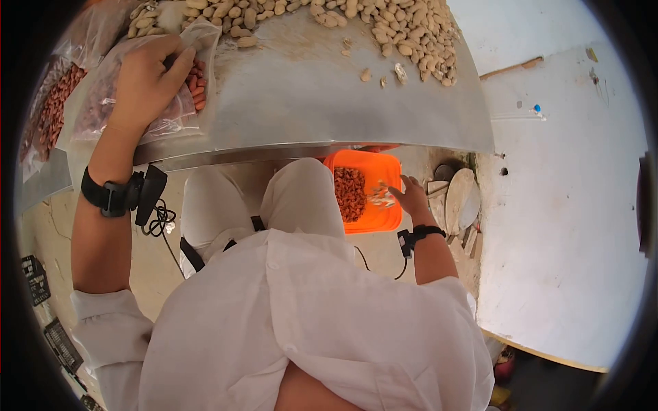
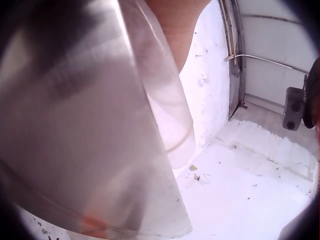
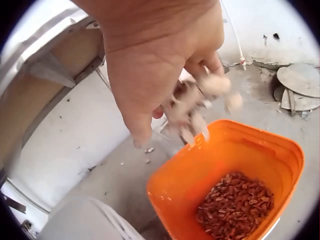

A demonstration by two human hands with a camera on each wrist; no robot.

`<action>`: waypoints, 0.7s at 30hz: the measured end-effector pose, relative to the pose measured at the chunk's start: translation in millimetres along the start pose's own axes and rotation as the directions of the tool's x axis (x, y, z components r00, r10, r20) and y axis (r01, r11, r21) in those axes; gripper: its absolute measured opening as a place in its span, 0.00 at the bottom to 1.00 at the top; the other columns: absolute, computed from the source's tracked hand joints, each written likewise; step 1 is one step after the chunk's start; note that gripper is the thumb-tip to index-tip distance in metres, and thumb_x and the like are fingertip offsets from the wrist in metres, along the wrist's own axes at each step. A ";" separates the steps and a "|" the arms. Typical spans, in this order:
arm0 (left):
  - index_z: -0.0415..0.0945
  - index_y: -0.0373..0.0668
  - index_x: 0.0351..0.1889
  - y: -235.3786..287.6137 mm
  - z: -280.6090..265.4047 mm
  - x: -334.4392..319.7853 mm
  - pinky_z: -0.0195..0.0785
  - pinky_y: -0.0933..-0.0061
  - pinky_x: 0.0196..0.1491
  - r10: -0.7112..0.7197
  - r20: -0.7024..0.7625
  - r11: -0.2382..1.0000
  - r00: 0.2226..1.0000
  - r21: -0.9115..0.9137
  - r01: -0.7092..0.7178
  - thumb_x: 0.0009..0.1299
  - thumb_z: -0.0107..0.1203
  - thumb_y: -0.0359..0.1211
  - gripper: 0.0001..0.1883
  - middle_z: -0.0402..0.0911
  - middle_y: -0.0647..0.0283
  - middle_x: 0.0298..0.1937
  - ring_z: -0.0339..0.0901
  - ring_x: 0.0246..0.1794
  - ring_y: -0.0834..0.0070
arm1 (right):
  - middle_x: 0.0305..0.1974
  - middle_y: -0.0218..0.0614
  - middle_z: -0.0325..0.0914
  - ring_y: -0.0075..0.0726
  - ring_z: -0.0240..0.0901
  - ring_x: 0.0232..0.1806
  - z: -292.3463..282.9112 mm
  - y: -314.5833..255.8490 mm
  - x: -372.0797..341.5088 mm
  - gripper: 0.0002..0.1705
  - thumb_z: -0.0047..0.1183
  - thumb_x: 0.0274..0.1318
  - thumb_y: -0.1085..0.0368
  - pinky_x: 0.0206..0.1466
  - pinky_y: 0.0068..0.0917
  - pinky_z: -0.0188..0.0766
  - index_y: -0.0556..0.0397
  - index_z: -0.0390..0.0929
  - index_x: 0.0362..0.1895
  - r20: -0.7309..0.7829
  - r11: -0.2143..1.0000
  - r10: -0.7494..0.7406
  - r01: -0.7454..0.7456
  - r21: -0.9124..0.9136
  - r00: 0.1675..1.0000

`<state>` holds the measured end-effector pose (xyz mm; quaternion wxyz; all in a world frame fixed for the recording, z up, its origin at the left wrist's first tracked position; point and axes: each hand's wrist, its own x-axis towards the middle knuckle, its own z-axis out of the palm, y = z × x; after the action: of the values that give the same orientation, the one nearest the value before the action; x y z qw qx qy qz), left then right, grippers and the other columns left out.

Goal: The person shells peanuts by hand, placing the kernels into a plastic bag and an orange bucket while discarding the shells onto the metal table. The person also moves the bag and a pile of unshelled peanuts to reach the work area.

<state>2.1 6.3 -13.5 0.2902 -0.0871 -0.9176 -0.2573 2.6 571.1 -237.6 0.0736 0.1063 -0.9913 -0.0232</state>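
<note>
My left hand (image 1: 147, 82) lies over a clear plastic bag (image 1: 103, 113) on the metal table, its bent fingers gripping the bag near the mouth. Red-skinned peanut kernels (image 1: 197, 85) show through the film beside the thumb; the fingertips are partly hidden. In the left wrist view, only bare skin and a clear bag edge (image 2: 175, 130) appear past the table's side. Over an orange bucket (image 1: 384, 222), my right hand (image 1: 412, 197) has its fingers spread loosely. Pale peanut shells (image 3: 187, 112), blurred, drop from beneath it. Reddish-brown bits (image 3: 235, 205) cover part of the bucket's bottom.
Heaped unshelled peanuts (image 1: 411, 34) line the far side of the metal table (image 1: 295, 103). At far left are more bagged red kernels (image 1: 58, 103). Round boards (image 1: 459, 195) lean right of the bucket, near a white wall (image 1: 562, 205). Dark crates (image 1: 63, 346) stand at lower left.
</note>
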 end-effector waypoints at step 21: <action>0.72 0.34 0.25 -10.4 -0.3 -2.5 0.62 0.67 0.29 0.035 -0.041 0.999 0.999 -0.016 -0.035 0.61 0.53 0.30 0.08 0.72 0.54 0.23 0.70 0.24 0.58 | 0.43 0.46 0.74 0.39 0.74 0.33 -257.7 -173.9 187.2 0.34 0.64 0.39 0.57 0.37 0.31 0.71 0.60 0.71 0.51 0.170 0.868 -0.358 0.260 0.422 0.918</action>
<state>1.1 -2.8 -19.0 0.3126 -0.1003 -0.9076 -0.2616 -103.4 353.4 32.7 -0.0756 0.2736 -0.9470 0.1506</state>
